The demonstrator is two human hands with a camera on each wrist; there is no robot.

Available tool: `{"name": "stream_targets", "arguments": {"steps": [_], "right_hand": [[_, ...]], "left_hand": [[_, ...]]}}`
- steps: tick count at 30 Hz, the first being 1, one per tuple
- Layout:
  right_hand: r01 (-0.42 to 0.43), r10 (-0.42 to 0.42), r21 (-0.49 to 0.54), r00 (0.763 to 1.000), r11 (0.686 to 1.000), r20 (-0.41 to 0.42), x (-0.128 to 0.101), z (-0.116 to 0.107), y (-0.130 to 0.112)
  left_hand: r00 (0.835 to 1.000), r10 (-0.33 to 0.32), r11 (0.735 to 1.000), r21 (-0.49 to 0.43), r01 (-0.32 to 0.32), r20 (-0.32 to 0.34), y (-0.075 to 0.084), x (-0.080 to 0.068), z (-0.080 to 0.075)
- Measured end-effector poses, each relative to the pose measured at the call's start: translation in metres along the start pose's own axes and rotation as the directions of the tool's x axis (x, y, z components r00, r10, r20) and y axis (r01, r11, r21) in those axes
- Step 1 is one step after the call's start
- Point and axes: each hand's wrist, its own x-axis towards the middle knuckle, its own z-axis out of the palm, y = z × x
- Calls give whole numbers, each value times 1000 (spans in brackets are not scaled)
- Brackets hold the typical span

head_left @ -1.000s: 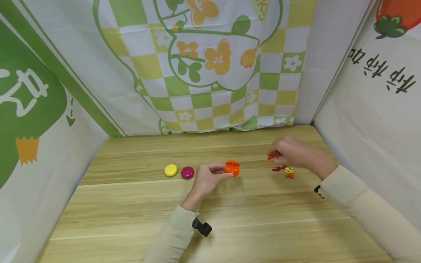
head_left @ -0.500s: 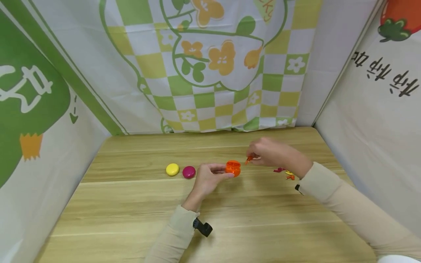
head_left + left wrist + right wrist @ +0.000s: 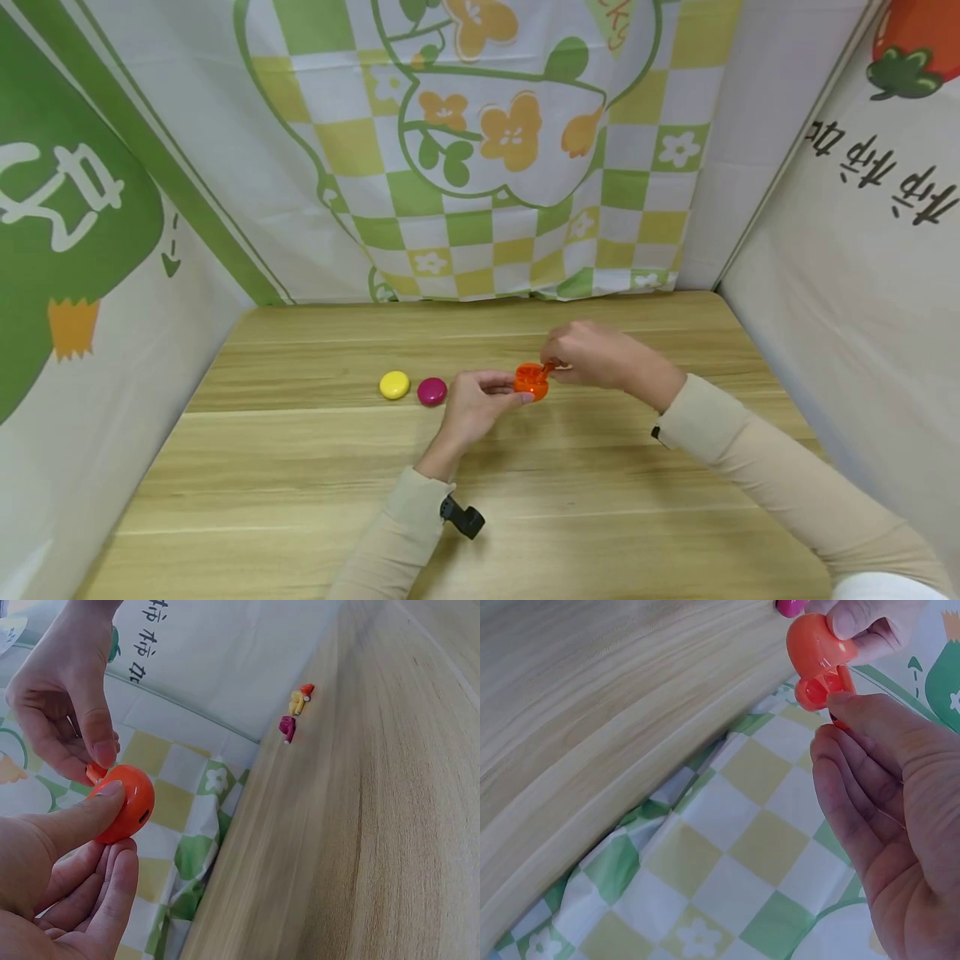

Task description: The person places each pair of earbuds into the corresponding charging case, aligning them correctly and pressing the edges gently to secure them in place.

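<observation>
Toward the tabletop's (image 3: 300, 467) far edge, my left hand (image 3: 472, 406) grips a round orange case (image 3: 531, 389); my downturned right hand (image 3: 590, 354) pinches an orange earbud (image 3: 95, 772).

Black characters 柿柿如 (image 3: 870, 164) stand on the white wall (image 3: 832, 275) at upper right, clipped orange letters (image 3: 618, 27) with “ck” on the checked cloth (image 3: 517, 225) at top, and unreadable white lettering (image 3: 62, 233) on green at left
</observation>
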Motion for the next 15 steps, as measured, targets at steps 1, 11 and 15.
{"name": "stream_targets", "arguments": {"steps": [1,11,15], "right_hand": [[0,0,2,1000,1000,1,1,1,-1],[14,-14,4,1000,1000,-10,4,5,-4],[11,-11,7,1000,1000,-6,3,6,-7]], "left_hand": [[1000,1,1000,-4,-1,-1,0,0,0],[1000,5,1000,-19,-5,-9,2,0,0],[1000,-1,1000,-13,1,-9,1,-1,0]]}}
